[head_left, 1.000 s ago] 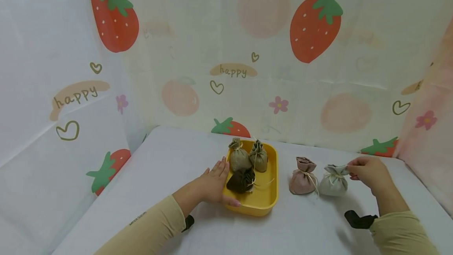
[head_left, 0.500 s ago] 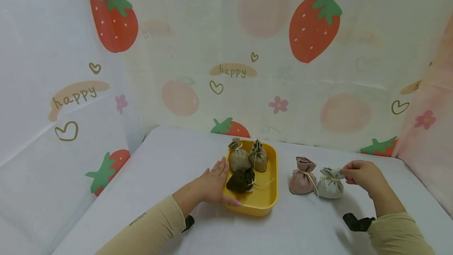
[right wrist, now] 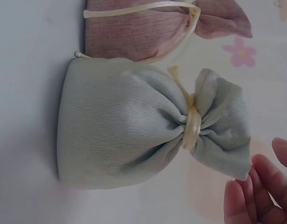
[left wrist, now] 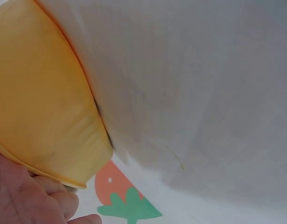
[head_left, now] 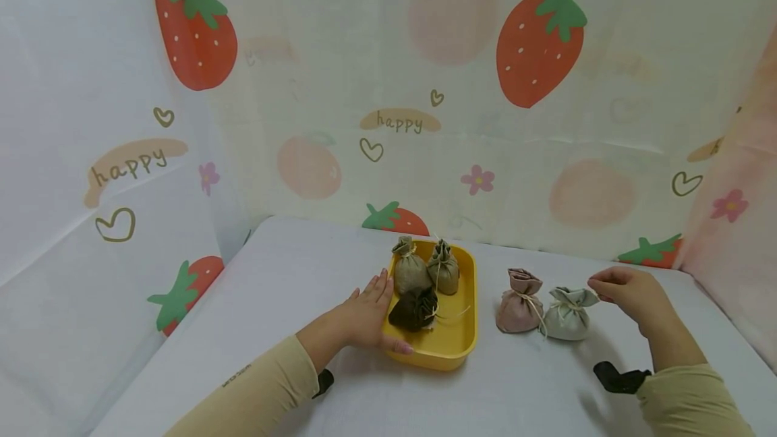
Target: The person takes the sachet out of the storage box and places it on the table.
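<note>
My left hand [head_left: 364, 319] rests along the left side of a yellow plastic tray [head_left: 459, 336], fingers extended on its rim and thumb at the near corner. In the left wrist view the tray's outer wall [left wrist: 45, 98] fills the left part. Inside the tray sit two olive drawstring pouches [head_left: 410, 276] and a dark brown pouch [head_left: 413, 309]. A pale grey-green drawstring pouch [right wrist: 120, 126] stands upright on the table, tied with a cream cord. Beside its gathered top is my right hand [head_left: 634, 295], thumb parted from the fingers, fingertips close to the cloth's corner. A pink pouch [head_left: 520, 309] stands left of it.
A white cloth covers the table [head_left: 504, 396]. Behind it hangs a strawberry-print curtain [head_left: 455, 181], with side curtains at left and right. Black wrist straps [head_left: 620, 377] show by the sleeves.
The grey-green pouch shifted left against the pink pouch in my right hand's pinch. Now the right hand has let go and drawn slightly up and right. My left hand stays put.
</note>
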Demonstrator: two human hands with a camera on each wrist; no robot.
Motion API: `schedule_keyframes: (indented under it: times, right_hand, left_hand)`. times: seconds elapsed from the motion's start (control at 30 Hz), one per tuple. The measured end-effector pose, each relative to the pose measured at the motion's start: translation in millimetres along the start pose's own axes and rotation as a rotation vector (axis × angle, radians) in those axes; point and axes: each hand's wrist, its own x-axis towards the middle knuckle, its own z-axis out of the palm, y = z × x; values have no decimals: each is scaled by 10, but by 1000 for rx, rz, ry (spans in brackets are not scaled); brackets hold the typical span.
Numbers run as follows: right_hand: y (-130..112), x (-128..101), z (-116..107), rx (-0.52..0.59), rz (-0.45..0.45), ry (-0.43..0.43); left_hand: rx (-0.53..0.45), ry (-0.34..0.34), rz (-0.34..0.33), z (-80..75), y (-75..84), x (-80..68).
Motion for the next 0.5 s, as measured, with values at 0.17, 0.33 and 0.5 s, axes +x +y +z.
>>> schedule_keyframes:
  times: [0.17,0.33,0.5]
  right_hand:
    - [-59,-5,-18,37,8,-2]
    - [-151,-2,-22,24,34,-2]
    - [-280,9,10,50,-3,18]
  left_hand:
    - [-2,-6,-2,-7,2,0]
    - [-3,-5,1,-1,0,1]
    - [-1,-4,0,6,0,1]
